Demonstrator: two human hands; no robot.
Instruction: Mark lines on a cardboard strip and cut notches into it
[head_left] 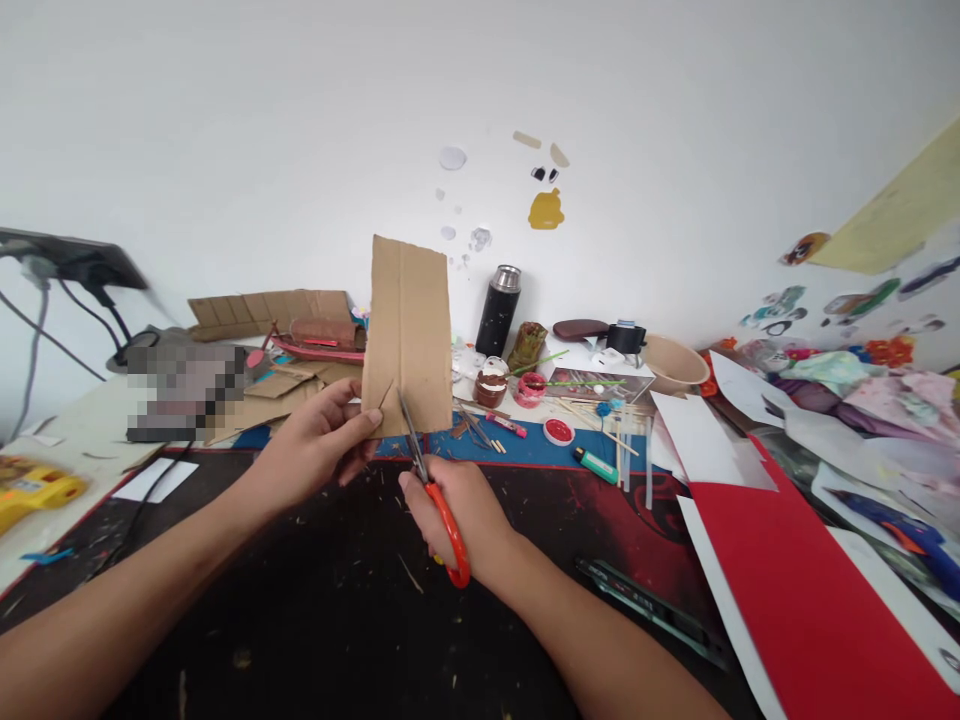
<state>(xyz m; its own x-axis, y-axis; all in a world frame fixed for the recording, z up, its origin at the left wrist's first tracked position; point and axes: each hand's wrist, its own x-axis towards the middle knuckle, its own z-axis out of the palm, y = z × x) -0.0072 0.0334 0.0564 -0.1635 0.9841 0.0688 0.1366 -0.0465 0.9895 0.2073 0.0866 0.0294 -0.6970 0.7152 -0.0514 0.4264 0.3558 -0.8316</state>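
Observation:
A tall rectangular piece of brown cardboard [411, 320] stands upright in the air above the table, with a vertical crease along it. My left hand [326, 430] pinches its lower left corner between thumb and fingers. In my right hand [469, 515] are scissors [450, 530] with red-orange handles. Their blades point up and lie against the lower part of the cardboard, near a short slanting cut or line. Whether the blades have cardboard between them is hard to tell.
A black mat [315, 600] covers the table's front. Behind it stand a black thermos [499, 310], paint jars [491, 388] and a beige bowl [675, 362]. A utility knife [649, 605] and red paper [795, 590] lie at right; a model boat [319, 345] sits back left.

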